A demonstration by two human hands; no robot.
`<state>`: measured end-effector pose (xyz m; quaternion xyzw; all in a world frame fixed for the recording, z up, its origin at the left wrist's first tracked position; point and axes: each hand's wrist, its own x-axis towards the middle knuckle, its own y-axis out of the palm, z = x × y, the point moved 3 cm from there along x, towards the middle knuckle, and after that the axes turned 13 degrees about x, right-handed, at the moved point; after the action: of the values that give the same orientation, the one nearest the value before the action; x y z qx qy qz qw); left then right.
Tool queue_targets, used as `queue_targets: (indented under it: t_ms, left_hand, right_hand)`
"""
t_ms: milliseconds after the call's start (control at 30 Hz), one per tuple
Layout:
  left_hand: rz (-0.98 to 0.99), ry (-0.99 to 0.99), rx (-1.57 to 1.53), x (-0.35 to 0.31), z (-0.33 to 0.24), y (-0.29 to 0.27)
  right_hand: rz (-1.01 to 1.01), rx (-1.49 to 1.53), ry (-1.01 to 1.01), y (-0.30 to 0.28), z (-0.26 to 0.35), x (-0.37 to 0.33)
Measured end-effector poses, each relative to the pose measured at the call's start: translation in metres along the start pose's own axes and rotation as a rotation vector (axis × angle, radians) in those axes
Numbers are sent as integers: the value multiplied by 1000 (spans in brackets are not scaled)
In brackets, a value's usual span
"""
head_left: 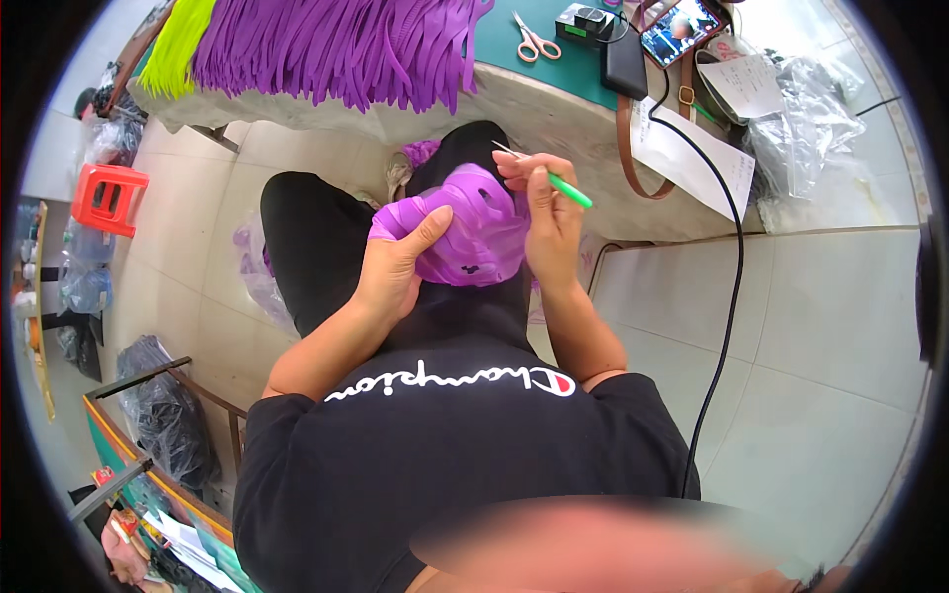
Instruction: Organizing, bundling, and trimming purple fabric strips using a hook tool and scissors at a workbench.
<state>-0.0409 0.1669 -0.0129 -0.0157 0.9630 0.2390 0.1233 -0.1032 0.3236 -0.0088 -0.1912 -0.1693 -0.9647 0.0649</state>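
Observation:
Above my lap, my left hand [400, 259] grips a shiny purple rubbery piece [479, 237] by its left side, thumb on top. The piece looks thin and rounded, with a few openings near its upper right and a small dark mark low down. At its right edge, my right hand [552, 222] is closed on a slim tool with a green handle [570, 191]. The tool's thin metal tip points up and left, apart from the purple piece. Its exact kind is not clear.
Purple strips [336, 49] and lime strips [178, 49] hang over the table's near edge. Scissors [535, 42], a phone [680, 30] and a black power bank [624, 67] lie on it. A black cable [739, 237] runs down my right side. A red stool [107, 198] stands left.

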Motion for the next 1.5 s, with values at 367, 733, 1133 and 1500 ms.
queue_targets:
  t_ms: [367, 733, 1133, 1500]
  left_hand:
    - [-11, -44, -52, 1, 1, 1]
    - [75, -52, -158, 2, 7, -7]
    - [31, -82, -216, 4, 10, -5]
    - [-32, -189, -315, 3, 16, -4]
  right_hand:
    - [184, 71, 97, 17, 5, -5]
    - [-86, -109, -127, -2, 15, 0]
    - [-35, 27, 11, -4, 12, -13]
    - [-14, 44, 3, 0, 12, -17]
